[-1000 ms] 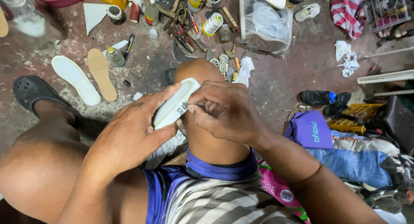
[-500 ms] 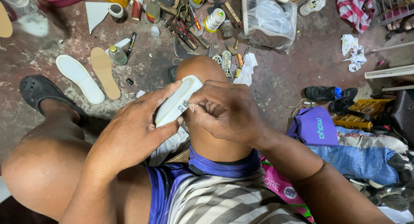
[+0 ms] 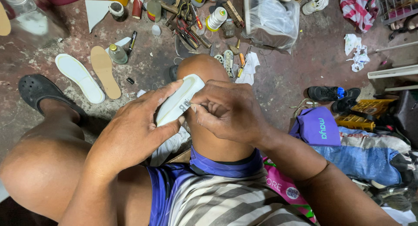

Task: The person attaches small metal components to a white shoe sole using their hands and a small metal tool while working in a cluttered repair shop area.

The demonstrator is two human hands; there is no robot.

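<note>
Two bare hands are meeting over the raised right knee (image 3: 204, 69), working on one white shoe sole (image 3: 178, 102). The left hand (image 3: 133, 132) is gripping the sole from the side: its thumb is pressing along the lower edge while its fingers are wrapping over the upper edge, so the sole is lying slantwise between them, toe end pointing up and away. The right hand (image 3: 228, 110) is curling closed, its fingertips (image 3: 194, 107) pinching at the sole's near right edge, touching the left thumb. Two loose insoles (image 3: 89, 73), white and tan, are lying well apart on the floor (image 3: 287, 78), beside a black clog (image 3: 37, 91)
</note>
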